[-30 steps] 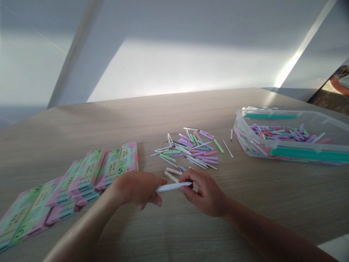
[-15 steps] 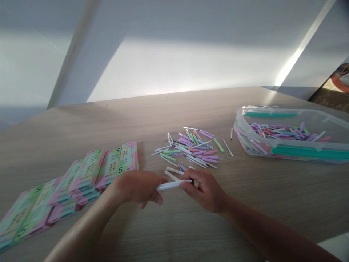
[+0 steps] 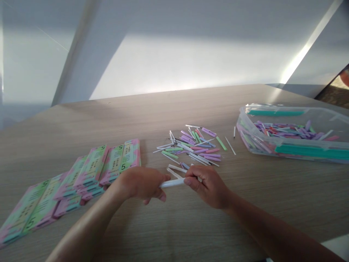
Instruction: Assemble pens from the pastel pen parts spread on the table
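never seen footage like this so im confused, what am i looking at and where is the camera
There is no machine here: these are a person's own bare hands, filmed by one camera worn on the head, looking forward and down. The left hand and right hand both hold a white stick between them. On the wooden table lie a loose pile of pastel sticks, a clear plastic box with more sticks inside, and a row of pink-and-green cards printed with a 5.

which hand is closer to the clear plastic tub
Right. The right hand, pinching a white strip, is in front of and left of the clear plastic tub; the left hand is farther left, so farther away.
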Motion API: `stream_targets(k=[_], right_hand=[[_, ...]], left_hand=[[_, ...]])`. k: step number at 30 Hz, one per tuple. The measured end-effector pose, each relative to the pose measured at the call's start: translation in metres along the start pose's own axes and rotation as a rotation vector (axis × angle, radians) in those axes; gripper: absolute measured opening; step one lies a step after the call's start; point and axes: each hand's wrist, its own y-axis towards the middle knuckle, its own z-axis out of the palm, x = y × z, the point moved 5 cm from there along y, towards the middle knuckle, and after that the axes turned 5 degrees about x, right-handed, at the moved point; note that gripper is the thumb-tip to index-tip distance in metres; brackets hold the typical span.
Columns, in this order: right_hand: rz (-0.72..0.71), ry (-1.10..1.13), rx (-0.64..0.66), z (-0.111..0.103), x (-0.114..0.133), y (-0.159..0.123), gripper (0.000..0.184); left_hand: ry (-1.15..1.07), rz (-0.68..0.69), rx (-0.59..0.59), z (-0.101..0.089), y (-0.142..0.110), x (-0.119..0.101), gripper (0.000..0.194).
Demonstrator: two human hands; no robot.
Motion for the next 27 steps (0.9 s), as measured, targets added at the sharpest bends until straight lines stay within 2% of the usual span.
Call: stream_targets(k=[1, 4, 5, 8, 9, 13, 15, 16, 21, 24, 27], right_hand=[[-0.013, 0.03, 0.013, 0.0003, 0.0002, -0.0006, 0.018], [-0.046, 0.116, 0.026, 0.0003, 0.002, -0.0025, 0.042], [-0.043, 0.114, 0.021, 0.0001, 0.0024, -0.0027, 0.038], [-0.024, 0.041, 0.012, 0.0003, 0.0021, -0.0017, 0.006], [-0.017, 0.017, 0.017, 0.0007, 0.0014, -0.0013, 0.005], [-0.033, 0.062, 0.061, 0.0036, -0.0006, -0.002, 0.015], [-0.043, 0.118, 0.065, 0.0043, 0.0001, -0.0033, 0.036], [-0.041, 0.124, 0.062, 0.0046, 0.0005, -0.0038, 0.038], [-0.004, 0.027, 0.078, 0.0075, -0.0001, -0.0023, 0.002], [-0.022, 0.03, 0.085, 0.0072, -0.0015, -0.002, 0.011], [-0.035, 0.088, 0.053, 0.0045, -0.0014, -0.0032, 0.033]], left_hand=[[0.005, 0.007, -0.008, -0.0005, -0.0004, -0.0004, 0.037], [0.01, 0.028, -0.014, -0.0015, -0.0014, -0.0016, 0.035], [0.009, 0.029, -0.005, -0.0014, -0.0013, -0.0019, 0.036], [0.009, 0.005, 0.022, -0.0003, 0.0, -0.0016, 0.039], [0.01, -0.002, 0.026, 0.0, 0.0006, -0.0013, 0.039], [0.005, 0.018, 0.018, 0.0004, 0.0021, -0.001, 0.038], [0.006, 0.028, 0.015, 0.0004, 0.0022, -0.0006, 0.039], [0.008, 0.029, 0.016, 0.0004, 0.0022, -0.0004, 0.039], [0.028, 0.0, 0.024, 0.0011, 0.0032, 0.0, 0.034], [0.023, 0.008, 0.013, 0.0007, 0.0038, -0.001, 0.034], [0.005, 0.014, 0.024, 0.0005, 0.0039, -0.0018, 0.034]])
